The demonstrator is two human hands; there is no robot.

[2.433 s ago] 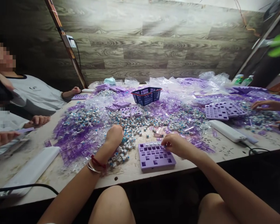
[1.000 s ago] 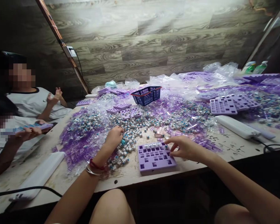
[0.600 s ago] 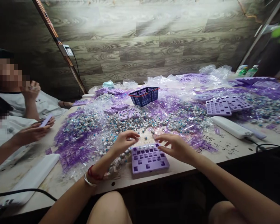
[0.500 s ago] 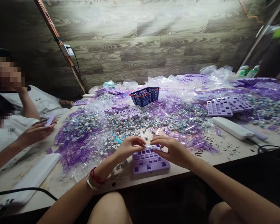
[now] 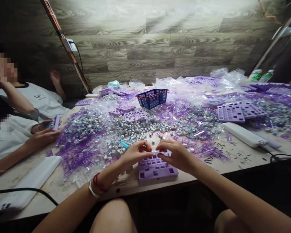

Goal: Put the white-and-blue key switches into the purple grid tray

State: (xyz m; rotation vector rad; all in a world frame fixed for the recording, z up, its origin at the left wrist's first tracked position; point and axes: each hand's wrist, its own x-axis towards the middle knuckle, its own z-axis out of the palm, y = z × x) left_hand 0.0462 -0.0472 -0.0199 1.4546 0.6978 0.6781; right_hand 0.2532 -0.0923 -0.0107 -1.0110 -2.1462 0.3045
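A purple tray with rows of square holes (image 5: 157, 173) lies at the table's near edge. Over its far left part is my left hand (image 5: 135, 152), thumb and fingertips pinched together on a small clear piece. My right hand (image 5: 178, 154) comes in from the other side, its fingers closed on what seems to be the same clear piece, too small to make out fully. Fingers of both hands hide the tray's far rows. Just beyond them lies a heap of small grey-white parts with blue tops (image 5: 133, 131), and a turquoise strip (image 5: 124, 144) rests beside my left hand.
A dark blue basket (image 5: 152, 99) stands mid-table. Stacked purple trays (image 5: 230, 112) and a white lamp bar (image 5: 243, 134) lie right. Another white bar (image 5: 30, 184) lies left, near a co-worker's hand (image 5: 42, 137) holding a purple tray. Clear bags and green bottles are at the back.
My right fingers have closed in toward my left fingertips. At the left, the co-worker's purple tray is tilted more upright, and another person's hand is raised by the wall. The view has shifted slightly.
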